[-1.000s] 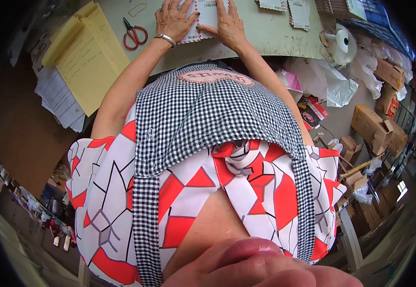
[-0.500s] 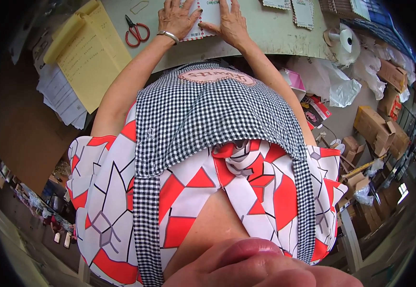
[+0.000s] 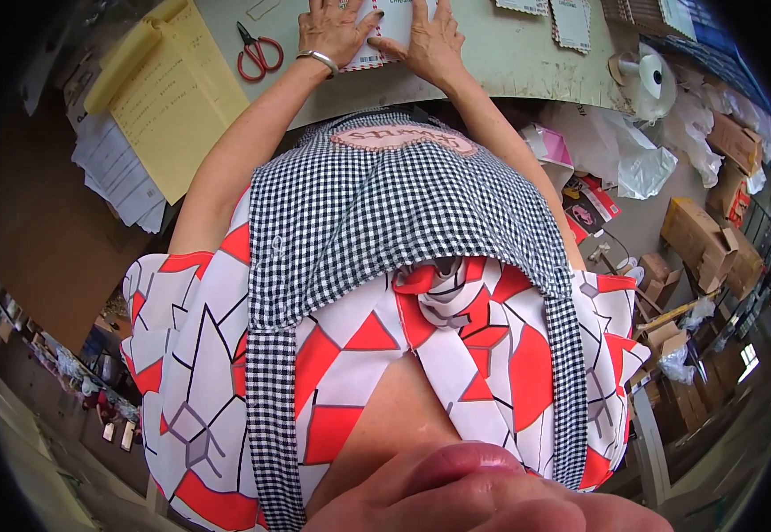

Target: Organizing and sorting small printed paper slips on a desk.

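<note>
At the top of the view, white printed cards with red-striped edges lie on the pale green table. My left hand rests flat on their left side, fingers stretched toward the far edge, a silver bangle at the wrist. Spread over their right side is my right hand, its thumb pointing in toward the left one. Both hands press down on the cards without gripping, and some fingertips run out of the picture. Red-handled scissors lie left of my left hand, with a thin rubber band beyond them.
A yellow notepad with handwriting and white papers sit at the left. More bordered cards lie at the table's right, near a stack of cards and a white roll. Plastic bags and cardboard boxes crowd the right side.
The view has shifted slightly, so the table's things sit a little higher and farther right. Both hands stay flat on the cards.
</note>
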The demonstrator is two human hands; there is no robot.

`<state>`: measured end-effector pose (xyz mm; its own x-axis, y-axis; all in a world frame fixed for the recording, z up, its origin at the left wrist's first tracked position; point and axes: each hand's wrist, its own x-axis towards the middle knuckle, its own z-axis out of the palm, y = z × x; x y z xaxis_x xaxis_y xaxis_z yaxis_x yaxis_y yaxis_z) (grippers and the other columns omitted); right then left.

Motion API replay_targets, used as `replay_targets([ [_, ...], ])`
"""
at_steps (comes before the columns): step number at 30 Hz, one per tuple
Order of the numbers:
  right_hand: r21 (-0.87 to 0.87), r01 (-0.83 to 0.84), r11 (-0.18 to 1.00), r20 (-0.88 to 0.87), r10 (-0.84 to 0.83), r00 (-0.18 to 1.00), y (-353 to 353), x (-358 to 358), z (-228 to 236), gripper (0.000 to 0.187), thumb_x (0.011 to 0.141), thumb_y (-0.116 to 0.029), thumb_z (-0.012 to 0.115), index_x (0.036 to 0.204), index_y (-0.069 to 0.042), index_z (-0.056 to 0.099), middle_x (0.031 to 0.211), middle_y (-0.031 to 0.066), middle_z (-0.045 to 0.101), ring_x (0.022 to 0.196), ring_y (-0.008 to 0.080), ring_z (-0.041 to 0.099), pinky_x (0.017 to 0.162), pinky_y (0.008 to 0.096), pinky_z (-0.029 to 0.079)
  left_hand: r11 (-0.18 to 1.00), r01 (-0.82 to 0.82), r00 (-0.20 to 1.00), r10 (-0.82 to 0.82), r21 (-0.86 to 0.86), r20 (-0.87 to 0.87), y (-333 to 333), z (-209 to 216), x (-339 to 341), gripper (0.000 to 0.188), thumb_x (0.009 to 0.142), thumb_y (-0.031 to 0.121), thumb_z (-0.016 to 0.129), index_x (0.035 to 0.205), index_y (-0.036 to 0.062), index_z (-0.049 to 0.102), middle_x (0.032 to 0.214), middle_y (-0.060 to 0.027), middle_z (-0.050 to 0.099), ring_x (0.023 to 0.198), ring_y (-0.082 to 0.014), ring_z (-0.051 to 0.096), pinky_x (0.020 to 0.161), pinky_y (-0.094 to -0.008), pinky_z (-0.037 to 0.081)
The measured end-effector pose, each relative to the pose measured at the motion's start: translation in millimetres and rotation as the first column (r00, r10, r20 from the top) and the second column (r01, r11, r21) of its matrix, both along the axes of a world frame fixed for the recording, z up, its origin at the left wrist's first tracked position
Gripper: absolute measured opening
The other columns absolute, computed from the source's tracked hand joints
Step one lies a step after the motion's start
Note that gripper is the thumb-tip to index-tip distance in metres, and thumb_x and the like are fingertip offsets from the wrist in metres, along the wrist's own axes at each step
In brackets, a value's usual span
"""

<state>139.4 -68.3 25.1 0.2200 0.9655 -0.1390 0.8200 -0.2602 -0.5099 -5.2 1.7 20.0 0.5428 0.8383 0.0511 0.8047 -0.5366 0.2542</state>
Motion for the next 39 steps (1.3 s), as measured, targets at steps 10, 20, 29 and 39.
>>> replay_targets([
  [10,0.107,0.034,0.994,-0.097,-0.024,0.995,-6,3,-8,0.103,0.065,-0.044,0.076,0.143,-0.01,0.019,0.138,0.0323,0.025,0.123,0.0484,0.033,0.096,0.0535,0.035,0.999,-0.025,0.999,0.026,-0.041,0.024,1,0,4,0.052,0.083,0.033,0.051,0.132,0.017,0.043,0.121,-0.0128,0.045,0.116,-0.0319,0.039,0.089,-0.0484,0.042],
  [20,0.162,0.006,0.987,-0.067,0.005,0.998,-6,2,-12,0.106,0.062,-0.045,0.078,0.143,-0.011,0.019,0.138,0.0322,0.024,0.118,0.0486,0.039,0.095,0.0526,0.037,1.0,-0.026,1.0,0.026,0.003,0.009,2,4,3,0.052,0.082,0.032,0.05,0.131,0.017,0.044,0.12,-0.0129,0.046,0.115,-0.0316,0.04,0.09,-0.0483,0.042],
  [29,0.169,-0.005,0.986,-0.122,0.026,0.992,-16,2,-12,0.114,0.055,-0.043,0.082,0.144,-0.012,0.017,0.139,0.0318,0.023,0.12,0.0485,0.036,0.096,0.052,0.036,0.997,-0.065,0.996,0.063,-0.036,-0.055,-9,6,3,0.053,0.083,0.034,0.051,0.133,0.0197,0.042,0.121,-0.0124,0.045,0.115,-0.0314,0.039,0.09,-0.049,0.041],
  [39,0.131,-0.013,0.991,-0.141,0.031,0.989,-17,-2,-7,0.112,0.058,-0.043,0.081,0.144,-0.013,0.015,0.14,0.0319,0.019,0.12,0.0495,0.036,0.096,0.0524,0.036,0.997,-0.066,0.996,0.063,-0.043,-0.069,-9,5,-4,0.053,0.083,0.035,0.051,0.133,0.0201,0.042,0.121,-0.0115,0.045,0.115,-0.0307,0.04,0.089,-0.0491,0.042],
])
